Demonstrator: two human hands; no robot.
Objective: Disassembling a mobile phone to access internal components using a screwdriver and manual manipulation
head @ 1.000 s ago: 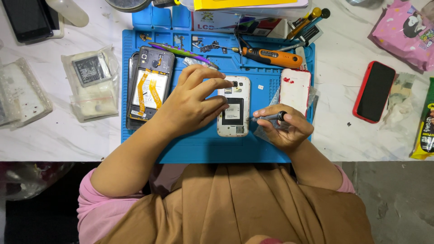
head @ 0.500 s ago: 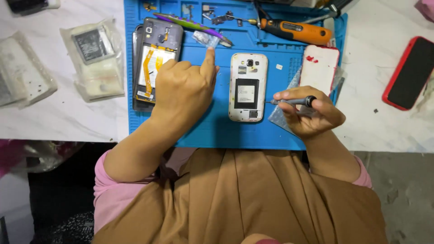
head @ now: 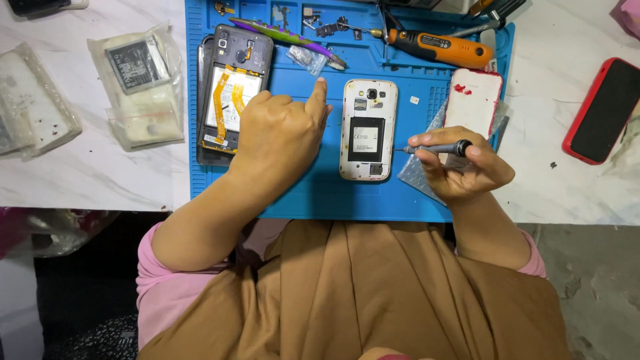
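Observation:
A white phone [head: 368, 130] with its back cover off lies upright in the middle of a blue work mat [head: 320, 190]. My left hand [head: 280, 133] rests on the mat just left of it, index finger stretched up toward a small clear plastic bag [head: 308, 59], holding nothing. My right hand [head: 463, 167] grips a thin dark screwdriver [head: 433, 148] whose tip points left, just short of the phone's right edge. A dark opened phone [head: 233, 93] with orange flex cables lies left of my left hand.
An orange-handled electric screwdriver [head: 440, 47], tweezers and small parts sit along the mat's top. A white back cover [head: 475, 100] lies right of the phone, a red phone [head: 603, 110] further right. Bagged parts [head: 137, 83] lie on the marble table at left.
My left hand has drawn back slightly from the small bag, finger still extended. My right hand keeps the screwdriver beside the white phone. The camera view has shifted.

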